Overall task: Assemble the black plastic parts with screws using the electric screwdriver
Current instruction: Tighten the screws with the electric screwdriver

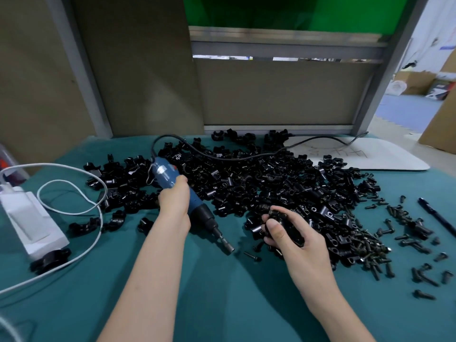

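Observation:
My left hand [175, 201] grips the blue electric screwdriver [165, 175] around its body, with the black nose and bit [225, 244] angled down to the right, just above the green cloth. My right hand [293, 240] holds a black plastic part [287, 224], fingers curled round it, at the near edge of the big pile of black plastic parts [259, 183]. A single screw [252, 255] lies on the cloth between the bit and my right hand. Loose dark screws [370, 245] are heaped to the right of that hand.
The screwdriver's black cable [222, 156] loops back over the pile. A white box [32, 218] with a white cord [81, 213] sits at the left, a black part at its near end. A white board [357, 154] lies far right; a black pen [436, 215] lies at the right edge.

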Demonstrator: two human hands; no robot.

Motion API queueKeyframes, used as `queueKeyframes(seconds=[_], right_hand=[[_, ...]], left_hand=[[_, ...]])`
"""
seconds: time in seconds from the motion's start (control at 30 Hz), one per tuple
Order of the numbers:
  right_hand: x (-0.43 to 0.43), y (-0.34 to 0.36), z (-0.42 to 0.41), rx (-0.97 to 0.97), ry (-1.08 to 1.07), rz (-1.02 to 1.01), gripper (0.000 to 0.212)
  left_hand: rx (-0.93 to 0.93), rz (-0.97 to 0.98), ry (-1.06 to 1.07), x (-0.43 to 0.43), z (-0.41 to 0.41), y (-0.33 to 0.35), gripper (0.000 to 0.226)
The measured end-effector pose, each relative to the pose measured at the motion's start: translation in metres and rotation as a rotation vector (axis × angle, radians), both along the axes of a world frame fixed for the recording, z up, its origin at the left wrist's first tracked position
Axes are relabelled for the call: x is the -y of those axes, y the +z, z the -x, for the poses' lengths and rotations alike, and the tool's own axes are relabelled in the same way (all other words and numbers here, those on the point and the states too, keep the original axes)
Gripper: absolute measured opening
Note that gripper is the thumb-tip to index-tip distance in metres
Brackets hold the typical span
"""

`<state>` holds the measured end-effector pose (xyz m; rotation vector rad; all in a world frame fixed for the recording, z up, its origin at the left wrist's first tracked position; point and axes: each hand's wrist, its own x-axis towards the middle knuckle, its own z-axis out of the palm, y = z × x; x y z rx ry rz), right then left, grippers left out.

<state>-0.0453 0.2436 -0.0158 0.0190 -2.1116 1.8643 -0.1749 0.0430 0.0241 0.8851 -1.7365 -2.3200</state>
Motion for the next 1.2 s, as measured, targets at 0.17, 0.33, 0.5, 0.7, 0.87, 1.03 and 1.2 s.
queueKeyframes(seconds=[0.17, 0.33, 0.5, 0.7, 0.87, 1.03, 1.2], right_hand=[[-0.001, 0.000, -0.001, 0.009, -0.006, 0.040, 0.034], [-0.003, 0.000, -0.005, 0.004, -0.022, 0.134, 0.034], [-0.008, 0.002, -0.014, 0.027, -0.050, 0.269, 0.039], [-0.013, -0.003, -0.029, 0.076, -0.108, 0.442, 0.022], [-0.019, -0.008, -0.072, 0.099, -0.084, 0.417, 0.020], [-0.035, -0.003, -0.124, 0.026, -0.094, 0.306, 0.038], [-0.093, 0.008, -0.187, -0.048, -0.242, 0.266, 0.016]], left_hand=[[-0.075, 0.468, 0.004, -0.011, -0.018, -0.023, 0.023], [-0.203, 0.675, 0.020, -0.021, -0.046, -0.032, 0.049], [-0.460, 0.848, -0.100, -0.022, -0.094, -0.034, 0.037], [-0.570, 1.319, -0.576, -0.039, -0.136, -0.047, 0.020], [-0.606, 1.516, -0.597, -0.044, -0.146, -0.040, 0.038], [-0.751, 1.265, -0.618, -0.070, -0.192, -0.029, 0.034], [-0.879, 0.943, -0.982, -0.155, -0.250, -0.010, 0.021]])
